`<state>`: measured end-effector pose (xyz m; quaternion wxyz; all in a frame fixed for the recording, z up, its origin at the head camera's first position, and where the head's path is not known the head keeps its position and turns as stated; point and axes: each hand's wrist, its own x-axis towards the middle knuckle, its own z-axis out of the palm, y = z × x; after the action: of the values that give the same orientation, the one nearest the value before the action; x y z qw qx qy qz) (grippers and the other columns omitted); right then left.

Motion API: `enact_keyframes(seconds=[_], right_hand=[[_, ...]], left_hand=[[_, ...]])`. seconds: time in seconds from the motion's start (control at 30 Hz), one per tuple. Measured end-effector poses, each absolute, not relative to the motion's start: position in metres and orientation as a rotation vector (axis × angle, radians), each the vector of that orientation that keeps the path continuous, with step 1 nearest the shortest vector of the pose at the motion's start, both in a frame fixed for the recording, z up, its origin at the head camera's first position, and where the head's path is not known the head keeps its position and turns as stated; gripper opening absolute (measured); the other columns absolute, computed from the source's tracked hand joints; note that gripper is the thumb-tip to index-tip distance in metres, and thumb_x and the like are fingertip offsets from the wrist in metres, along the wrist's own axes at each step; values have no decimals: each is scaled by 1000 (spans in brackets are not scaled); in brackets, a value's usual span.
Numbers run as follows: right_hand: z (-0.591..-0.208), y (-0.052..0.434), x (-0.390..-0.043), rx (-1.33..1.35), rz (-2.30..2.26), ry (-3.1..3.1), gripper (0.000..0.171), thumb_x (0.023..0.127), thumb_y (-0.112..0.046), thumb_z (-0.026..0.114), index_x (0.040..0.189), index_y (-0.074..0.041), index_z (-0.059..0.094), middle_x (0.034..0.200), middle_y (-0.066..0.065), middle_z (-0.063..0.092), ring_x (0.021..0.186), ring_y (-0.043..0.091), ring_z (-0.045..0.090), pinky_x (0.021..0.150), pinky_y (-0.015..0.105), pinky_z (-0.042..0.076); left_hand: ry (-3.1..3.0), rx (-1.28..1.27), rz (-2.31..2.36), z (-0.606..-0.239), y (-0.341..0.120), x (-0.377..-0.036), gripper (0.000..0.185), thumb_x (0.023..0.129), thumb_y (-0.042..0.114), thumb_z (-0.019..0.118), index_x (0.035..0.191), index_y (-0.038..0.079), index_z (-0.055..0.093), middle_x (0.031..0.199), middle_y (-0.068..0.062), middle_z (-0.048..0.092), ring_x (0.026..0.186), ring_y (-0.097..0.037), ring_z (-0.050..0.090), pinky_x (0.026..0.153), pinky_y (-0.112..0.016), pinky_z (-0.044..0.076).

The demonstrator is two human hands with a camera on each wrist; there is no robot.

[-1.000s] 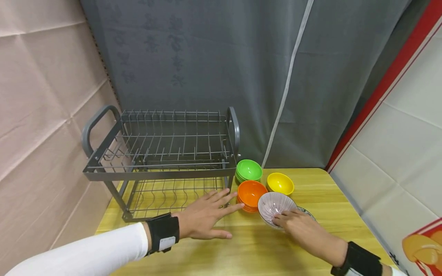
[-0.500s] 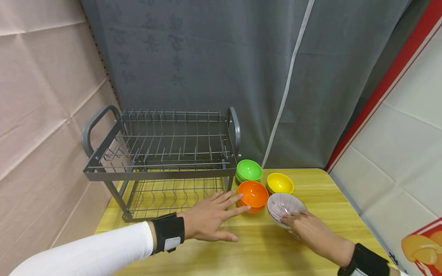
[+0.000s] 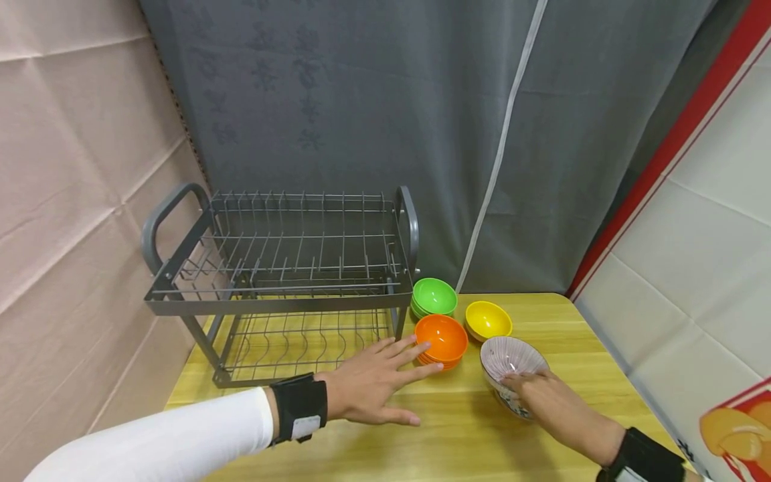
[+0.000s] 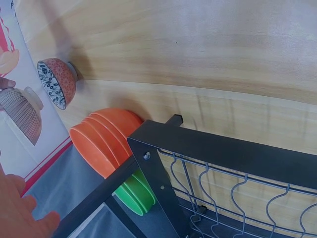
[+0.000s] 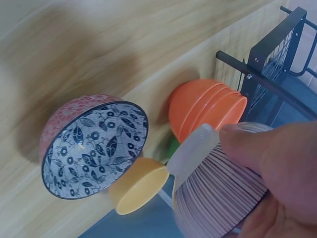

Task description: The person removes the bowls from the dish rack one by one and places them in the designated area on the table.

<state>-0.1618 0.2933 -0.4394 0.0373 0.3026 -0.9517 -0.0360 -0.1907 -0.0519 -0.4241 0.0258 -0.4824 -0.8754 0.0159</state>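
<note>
My right hand [image 3: 545, 405] pinches a striped bowl [image 3: 506, 355], thumb on its outside near the foot and fingers inside. The right wrist view shows its lined outer wall [image 5: 218, 193] and pale foot, lifted off the table. A floral bowl [image 5: 94, 148], red outside with blue-and-white leaves inside, sits on the table; in the head view the striped bowl mostly hides it. My left hand [image 3: 376, 381] hovers palm down with fingers spread, holding nothing. Its fingertips overlap the stacked orange bowls [image 3: 442, 335] in the head view.
A two-tier dark metal dish rack [image 3: 277, 307] stands on the left of the wooden table [image 3: 446, 442]. Stacked green bowls [image 3: 435, 296] are beside its right end, and a yellow bowl [image 3: 488, 319] stands to their right. A grey curtain [image 3: 337, 100] hangs behind.
My right hand has carried the striped bowl to the right, away from the orange bowls and over the floral bowl. The left hand has drifted slightly right, still spread.
</note>
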Motion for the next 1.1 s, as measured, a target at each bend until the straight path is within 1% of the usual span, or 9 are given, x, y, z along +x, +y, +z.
enact_keyframes(seconds=[0.13, 0.2, 0.27, 0.33, 0.43, 0.53, 0.73, 0.9, 1.1], right_hand=[[-443, 300, -164, 936, -108, -2866, 29, 77, 0, 79, 105, -6, 76, 97, 2, 78, 85, 14, 71, 78, 47, 59], [-445, 303, -166, 945, -97, -2834, 31, 74, 4, 78, 104, -6, 75, 91, 0, 77, 79, 12, 70, 73, 43, 59], [-447, 306, -166, 941, -74, -2815, 32, 73, 4, 78, 103, -7, 75, 88, 0, 76, 76, 10, 68, 70, 41, 60], [-448, 308, -166, 924, -56, -2821, 32, 74, 5, 76, 104, -8, 74, 87, -1, 76, 75, 9, 67, 70, 40, 60], [-449, 311, -166, 905, -18, -2846, 27, 78, 1, 77, 103, -9, 73, 87, 0, 76, 76, 7, 66, 68, 39, 60], [-451, 314, -166, 899, 14, -2865, 24, 78, -1, 77, 100, -10, 72, 85, -1, 75, 74, 5, 64, 65, 36, 59], [-456, 319, -166, 852, 44, -2939, 19, 81, -7, 79, 98, -10, 72, 85, -3, 74, 73, 6, 65, 62, 33, 57], [-463, 323, -169, 805, 31, -2985, 14, 82, -7, 78, 92, -13, 71, 79, -5, 71, 69, 4, 61, 59, 33, 55], [-469, 329, -171, 802, 47, -3026, 11, 83, -7, 77, 90, -11, 70, 76, -6, 70, 66, 2, 57, 57, 30, 53]], left_hand=[[-2713, -1499, 46, -425, -51, -191, 79, 97, 76, 33, 162, 40, 7, 171, -6, 14, 159, -29, 15, 125, -53, 28], [-2706, -1507, 48, -425, -50, -190, 79, 97, 75, 33, 162, 40, 8, 171, -6, 13, 159, -29, 16, 125, -53, 28], [-2697, -1513, 51, -425, -48, -190, 79, 97, 75, 33, 162, 40, 9, 171, -5, 13, 159, -28, 16, 125, -53, 29], [-2685, -1517, 51, -424, -48, -190, 78, 97, 76, 33, 162, 39, 11, 171, -5, 14, 159, -28, 17, 124, -53, 30], [-2679, -1514, 52, -423, -47, -190, 78, 97, 75, 34, 162, 39, 12, 171, -5, 14, 159, -28, 18, 124, -52, 31], [-2679, -1511, 57, -423, -47, -189, 78, 97, 75, 33, 162, 39, 12, 171, -5, 14, 159, -28, 17, 124, -52, 30], [-2685, -1514, 58, -424, -48, -189, 77, 97, 76, 32, 162, 39, 13, 171, -6, 15, 158, -30, 19, 125, -52, 28], [-2688, -1518, 47, -424, -47, -189, 77, 97, 73, 36, 162, 38, 14, 171, -8, 16, 158, -30, 18, 126, -52, 27], [-2685, -1517, 76, -425, -47, -188, 77, 97, 75, 33, 162, 39, 14, 171, -8, 17, 158, -30, 19, 126, -51, 28]])
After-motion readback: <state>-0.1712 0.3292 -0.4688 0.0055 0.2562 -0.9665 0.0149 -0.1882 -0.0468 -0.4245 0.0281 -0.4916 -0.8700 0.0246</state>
